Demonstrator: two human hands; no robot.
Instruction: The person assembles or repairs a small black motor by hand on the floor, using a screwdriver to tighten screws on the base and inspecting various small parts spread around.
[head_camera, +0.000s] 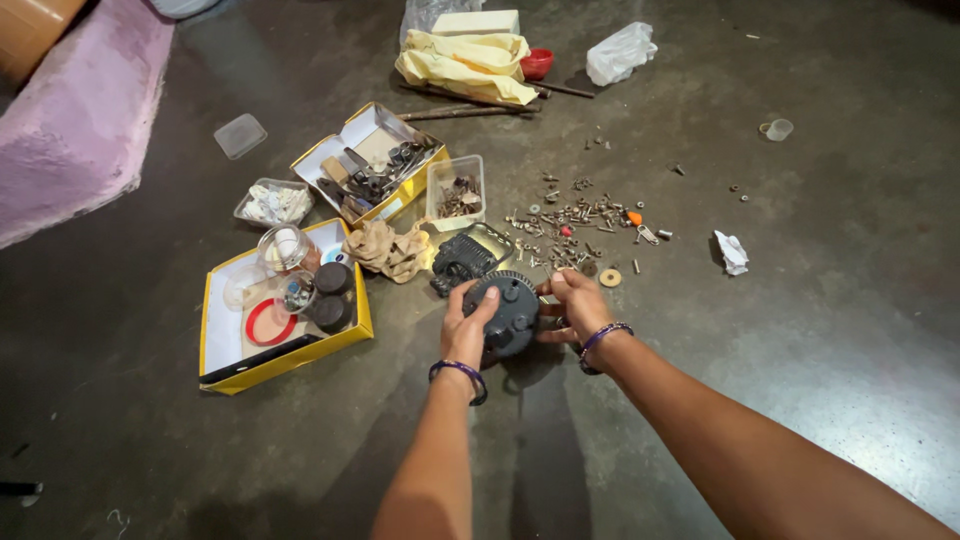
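Gripping from both sides, the left hand (466, 325) and right hand (572, 305) hold a round black part (512, 312) just above the dark floor (820, 330), near the middle of the scene; each grip is closed on it, the left thumb laid over its face, the right fingers curled at its right edge. It looks like a stiff moulded housing with a toothed or ribbed rim — probably of moderate weight, hard, not fragile, and the ribbing should give the fingers purchase; the rim, taken at opposite sides as now, seems the soundest place to hold it. Just beyond it lies a second black ribbed piece (462, 262), touching or nearly touching a crumpled tan rag (388, 250). Far and right of the hands, loose screws (570, 215) are scattered over the floor, with a small washer (610, 278) close to the right hand. To the left stands a yellow box (222, 350) holding jars and a red ring; farther off, a second yellow box (325, 150) of metal bits and a clear tub (458, 190). The floor is smooth, dull concrete, dimly lit — small parts could roll or hide on it. A pink cushion (75, 110) fills the far left corner, and yellow cloth (470, 65) lies at the far edge.
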